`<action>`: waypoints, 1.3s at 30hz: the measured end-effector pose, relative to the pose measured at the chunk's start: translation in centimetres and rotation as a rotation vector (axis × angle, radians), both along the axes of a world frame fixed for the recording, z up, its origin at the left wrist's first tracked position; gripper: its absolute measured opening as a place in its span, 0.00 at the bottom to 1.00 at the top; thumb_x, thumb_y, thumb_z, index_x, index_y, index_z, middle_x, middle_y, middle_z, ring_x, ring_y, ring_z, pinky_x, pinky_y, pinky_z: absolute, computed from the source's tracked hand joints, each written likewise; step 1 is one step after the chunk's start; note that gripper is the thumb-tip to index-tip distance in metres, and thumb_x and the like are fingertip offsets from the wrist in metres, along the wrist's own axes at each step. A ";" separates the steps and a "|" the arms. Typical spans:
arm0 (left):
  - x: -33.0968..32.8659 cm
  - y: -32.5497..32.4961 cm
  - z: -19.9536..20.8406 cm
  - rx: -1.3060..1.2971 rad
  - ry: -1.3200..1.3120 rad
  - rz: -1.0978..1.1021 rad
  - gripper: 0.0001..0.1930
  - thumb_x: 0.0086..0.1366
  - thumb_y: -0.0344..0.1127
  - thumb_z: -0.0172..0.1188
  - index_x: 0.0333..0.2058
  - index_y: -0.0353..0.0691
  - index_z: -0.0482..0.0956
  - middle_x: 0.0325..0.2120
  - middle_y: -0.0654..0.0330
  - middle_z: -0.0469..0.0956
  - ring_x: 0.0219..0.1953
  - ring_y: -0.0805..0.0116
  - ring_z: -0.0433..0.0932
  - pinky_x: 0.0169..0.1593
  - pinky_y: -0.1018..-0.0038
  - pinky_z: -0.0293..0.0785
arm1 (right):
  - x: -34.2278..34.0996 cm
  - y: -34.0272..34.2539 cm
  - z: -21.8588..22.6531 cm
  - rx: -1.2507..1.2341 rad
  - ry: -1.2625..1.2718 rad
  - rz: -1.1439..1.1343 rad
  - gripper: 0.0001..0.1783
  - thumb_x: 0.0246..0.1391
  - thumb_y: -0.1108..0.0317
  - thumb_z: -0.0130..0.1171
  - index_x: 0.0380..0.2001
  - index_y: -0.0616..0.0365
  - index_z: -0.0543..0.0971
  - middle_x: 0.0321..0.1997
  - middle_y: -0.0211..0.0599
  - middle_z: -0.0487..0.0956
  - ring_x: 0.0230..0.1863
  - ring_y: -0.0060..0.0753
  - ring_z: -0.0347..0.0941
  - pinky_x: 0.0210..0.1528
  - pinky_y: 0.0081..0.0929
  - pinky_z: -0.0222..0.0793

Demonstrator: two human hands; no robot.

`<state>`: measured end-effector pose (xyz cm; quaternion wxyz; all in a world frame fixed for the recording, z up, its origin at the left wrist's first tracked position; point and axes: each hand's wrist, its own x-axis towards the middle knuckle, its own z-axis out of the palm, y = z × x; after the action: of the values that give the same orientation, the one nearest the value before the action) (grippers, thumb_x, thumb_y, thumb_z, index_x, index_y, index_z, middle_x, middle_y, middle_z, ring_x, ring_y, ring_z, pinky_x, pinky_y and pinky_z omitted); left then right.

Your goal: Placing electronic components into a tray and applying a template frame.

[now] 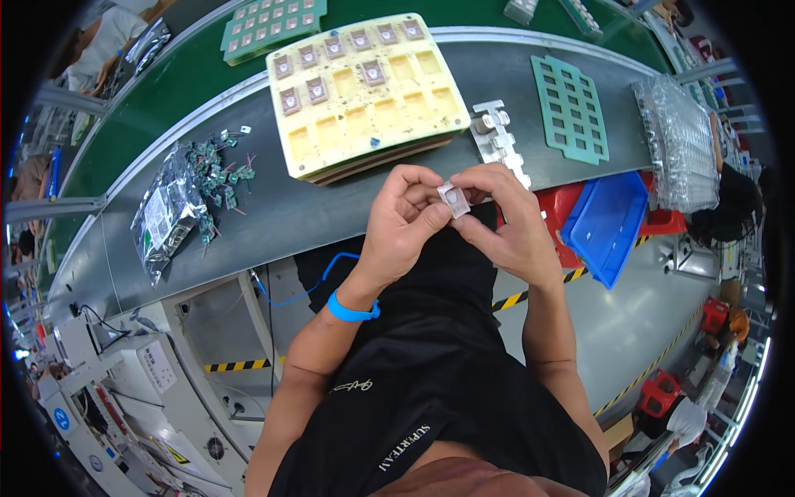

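Between both hands, just off the bench's near edge, is a small clear-and-white square plastic part with a round centre. My left hand pinches it from the left side, and a blue band circles that wrist. From the right, my right hand grips the same part with thumb and fingers. Beyond them stands a cream tray with rows of square pockets; similar small parts sit in its far rows, while several nearer pockets hold none. A silvery metal fixture lies right of the tray.
On the left, an opened silvery bag lies beside a heap of small green boards with wires. A green slotted tray and stacked clear trays are at right. Below the edge hangs a blue bin. Another filled green tray stands behind.
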<state>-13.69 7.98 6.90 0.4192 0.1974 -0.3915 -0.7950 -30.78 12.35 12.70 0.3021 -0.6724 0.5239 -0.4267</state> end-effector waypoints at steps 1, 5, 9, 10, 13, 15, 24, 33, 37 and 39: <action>0.2 -0.1 0.1 0.053 -0.019 -0.023 0.15 0.69 0.27 0.58 0.49 0.34 0.65 0.42 0.53 0.78 0.44 0.71 0.78 0.48 0.75 0.76 | 0.0 -0.1 0.3 0.018 0.041 0.001 0.22 0.46 0.79 0.66 0.47 0.60 0.76 0.45 0.40 0.77 0.44 0.38 0.77 0.44 0.30 0.76; 0.9 -0.4 0.2 0.152 -0.070 -0.024 0.15 0.73 0.31 0.51 0.54 0.33 0.64 0.43 0.51 0.79 0.42 0.70 0.79 0.46 0.73 0.78 | 0.0 -2.2 2.1 -0.112 0.185 -0.037 0.19 0.41 0.76 0.71 0.40 0.60 0.78 0.42 0.40 0.77 0.42 0.41 0.76 0.43 0.32 0.73; 1.9 -0.9 -2.0 -0.007 -0.253 0.083 0.13 0.72 0.31 0.51 0.51 0.31 0.69 0.40 0.52 0.80 0.37 0.72 0.78 0.40 0.75 0.77 | 0.8 -6.9 2.6 -0.238 0.312 -0.102 0.18 0.42 0.74 0.66 0.40 0.62 0.77 0.38 0.37 0.76 0.34 0.32 0.68 0.38 0.27 0.67; 2.2 -1.0 -2.1 -0.004 -0.279 0.098 0.11 0.71 0.31 0.51 0.48 0.31 0.72 0.38 0.54 0.81 0.36 0.74 0.77 0.39 0.76 0.76 | 0.9 -8.2 2.6 -0.218 0.334 -0.104 0.18 0.43 0.73 0.65 0.41 0.62 0.77 0.38 0.37 0.76 0.34 0.31 0.68 0.39 0.27 0.67; 3.1 -1.2 -2.9 -0.058 -0.356 0.107 0.11 0.71 0.31 0.51 0.47 0.31 0.73 0.37 0.55 0.81 0.36 0.74 0.77 0.40 0.76 0.76 | 0.4 -11.8 2.5 -0.175 0.393 -0.106 0.20 0.47 0.67 0.63 0.45 0.62 0.78 0.41 0.39 0.78 0.34 0.32 0.67 0.40 0.28 0.68; 3.6 -1.4 -3.4 -0.046 -0.349 0.114 0.10 0.70 0.31 0.51 0.45 0.31 0.74 0.37 0.56 0.81 0.36 0.75 0.77 0.40 0.76 0.76 | -0.4 -13.9 2.3 -0.166 0.408 -0.076 0.21 0.48 0.66 0.63 0.46 0.62 0.78 0.41 0.39 0.79 0.35 0.32 0.68 0.42 0.28 0.68; 5.1 -2.0 -4.9 0.002 -0.355 0.128 0.10 0.70 0.30 0.51 0.44 0.31 0.75 0.37 0.53 0.81 0.36 0.72 0.77 0.40 0.75 0.77 | -1.2 -16.7 2.9 0.049 0.484 0.082 0.22 0.48 0.61 0.67 0.46 0.56 0.79 0.38 0.33 0.73 0.38 0.29 0.67 0.44 0.24 0.64; 5.1 -2.0 -5.2 -0.010 -0.347 0.097 0.10 0.70 0.29 0.52 0.45 0.30 0.75 0.38 0.53 0.81 0.36 0.72 0.77 0.41 0.75 0.77 | -2.9 -17.7 2.2 0.126 0.451 0.156 0.22 0.46 0.56 0.70 0.45 0.51 0.81 0.41 0.35 0.72 0.45 0.32 0.68 0.52 0.27 0.62; 4.8 -2.0 -5.1 -0.018 -0.349 0.120 0.09 0.70 0.28 0.51 0.44 0.30 0.75 0.38 0.53 0.81 0.36 0.72 0.78 0.42 0.75 0.77 | -3.1 -17.3 2.1 0.072 0.471 0.090 0.20 0.50 0.55 0.67 0.44 0.51 0.82 0.40 0.39 0.74 0.45 0.35 0.71 0.48 0.30 0.67; 4.9 -2.0 -5.3 -0.028 -0.329 0.134 0.08 0.71 0.27 0.51 0.44 0.30 0.75 0.39 0.53 0.81 0.36 0.73 0.77 0.42 0.75 0.77 | -2.6 -16.7 2.0 -0.009 0.511 0.055 0.20 0.51 0.55 0.66 0.46 0.50 0.82 0.38 0.38 0.74 0.44 0.35 0.72 0.46 0.30 0.67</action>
<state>-8.83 6.03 1.59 0.4041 0.3444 -0.4520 -0.7168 -33.42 -4.39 14.70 0.1681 -0.7738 0.5629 -0.2369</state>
